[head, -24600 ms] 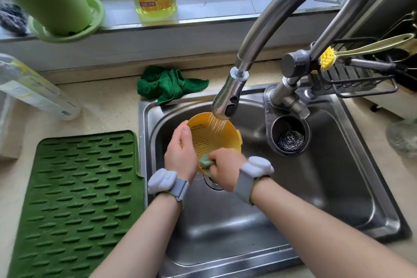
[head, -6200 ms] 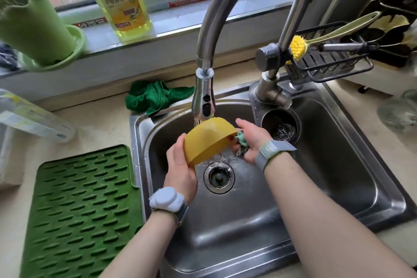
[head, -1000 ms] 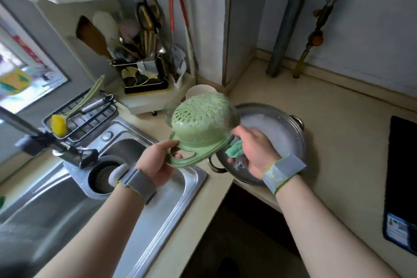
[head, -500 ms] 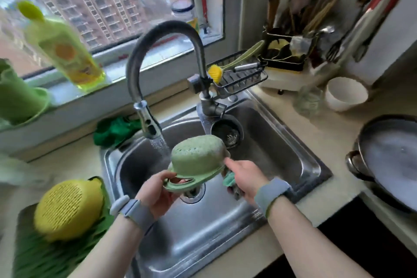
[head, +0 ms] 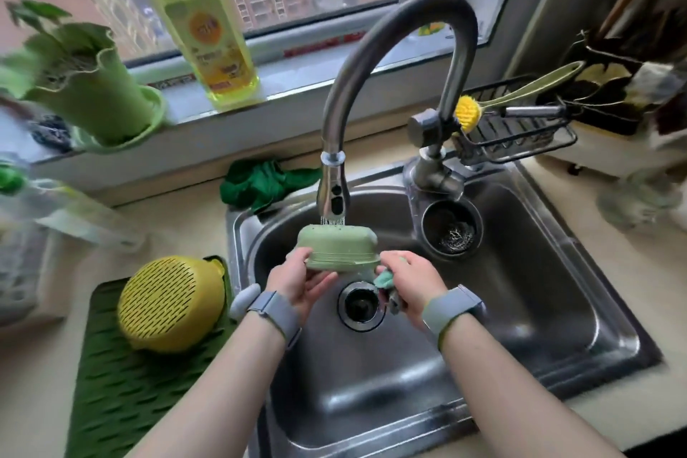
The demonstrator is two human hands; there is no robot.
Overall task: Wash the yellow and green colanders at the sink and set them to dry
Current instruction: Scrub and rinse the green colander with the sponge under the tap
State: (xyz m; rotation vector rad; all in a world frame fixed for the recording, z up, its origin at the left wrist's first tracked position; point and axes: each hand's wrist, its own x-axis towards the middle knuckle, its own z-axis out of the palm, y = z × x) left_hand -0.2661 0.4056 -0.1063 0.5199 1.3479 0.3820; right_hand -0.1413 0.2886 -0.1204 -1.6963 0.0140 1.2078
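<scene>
Green colander [head: 337, 246] upside down over sink [head: 557, 309], under running faucet [head: 333, 193]. Left hand [head: 301, 281] grips its rim at 9 o'clock; right hand [head: 410, 281] pinches green cloth [head: 384, 280] at 3 o'clock. Yellow colander [head: 169, 303] inverted on green mat [head: 122, 394], 9 o'clock of sink.

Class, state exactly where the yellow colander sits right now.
In the head view, the yellow colander lies upside down on the green drying mat, left of the sink.
</scene>
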